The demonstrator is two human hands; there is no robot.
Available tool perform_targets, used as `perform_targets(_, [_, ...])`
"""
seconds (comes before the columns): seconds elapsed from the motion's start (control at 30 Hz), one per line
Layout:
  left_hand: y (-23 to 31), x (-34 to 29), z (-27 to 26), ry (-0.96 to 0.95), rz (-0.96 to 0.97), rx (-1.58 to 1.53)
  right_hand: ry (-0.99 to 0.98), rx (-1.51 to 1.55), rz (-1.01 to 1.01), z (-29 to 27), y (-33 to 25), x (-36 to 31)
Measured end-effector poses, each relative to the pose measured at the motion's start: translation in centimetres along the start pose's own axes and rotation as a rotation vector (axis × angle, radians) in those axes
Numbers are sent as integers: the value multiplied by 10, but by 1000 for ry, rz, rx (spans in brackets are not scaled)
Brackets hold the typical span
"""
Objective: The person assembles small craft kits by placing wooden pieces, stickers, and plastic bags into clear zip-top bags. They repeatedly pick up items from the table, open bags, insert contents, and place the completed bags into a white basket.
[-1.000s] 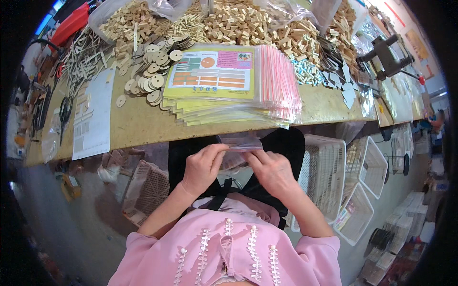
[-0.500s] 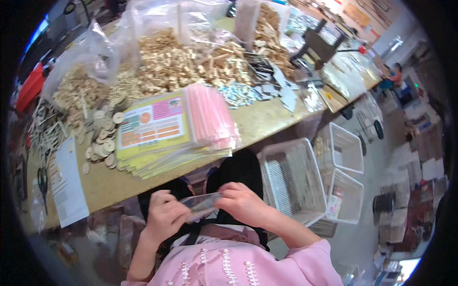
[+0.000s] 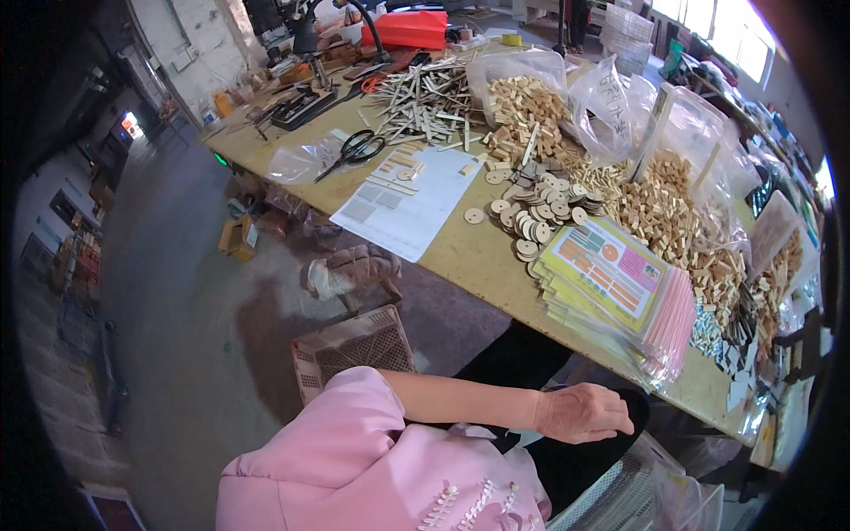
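Note:
My left hand (image 3: 584,413) rests over my dark-trousered leg (image 3: 518,361), back up, fingers together and loosely bent. Nothing shows in it, though the palm side is hidden. My right hand is out of view. Beyond my left hand, at the table's near edge, lies a stack of yellow-and-pink printed sheets in clear sleeves (image 3: 611,270). Wooden discs (image 3: 540,208) are heaped against the stack's left side. Further left, a white printed sheet (image 3: 407,199) carries several small wooden pieces and strips. Black-handled scissors (image 3: 354,152) lie beside that sheet.
Behind the discs are piles of wooden blocks (image 3: 660,203) in clear bags and metal-grey sticks (image 3: 425,102). A red item (image 3: 405,29) sits at the far end. Below the table are a brown crate (image 3: 354,345), a cardboard box (image 3: 237,237) and a white basket (image 3: 611,496).
My view has swung left, so the table's left end now shows. My left hand no longer holds the small clear packet that both hands held; my right hand has left the view.

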State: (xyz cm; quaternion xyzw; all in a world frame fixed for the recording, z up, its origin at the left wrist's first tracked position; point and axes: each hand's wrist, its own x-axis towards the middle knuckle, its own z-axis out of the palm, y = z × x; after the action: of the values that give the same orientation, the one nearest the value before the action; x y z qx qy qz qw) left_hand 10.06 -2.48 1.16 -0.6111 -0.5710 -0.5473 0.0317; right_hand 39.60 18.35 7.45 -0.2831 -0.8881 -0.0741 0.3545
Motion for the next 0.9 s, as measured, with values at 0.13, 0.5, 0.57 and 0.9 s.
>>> perform_targets(0.13, [2, -8, 14, -197, 71, 45, -175, -133, 57, 11, 3, -38])
perform_targets(0.5, [-9, -42, -6, -349, 40, 108, -288, 19, 101, 35, -11, -56])
perform_targets(0.57, [-28, -49, -3, -330, 52, 186, -299, 55, 121, 40, -14, -49])
perform_targets(0.9, [-72, -74, 25, -699, 109, 178, -389, 130, 194, 118, 16, -82])
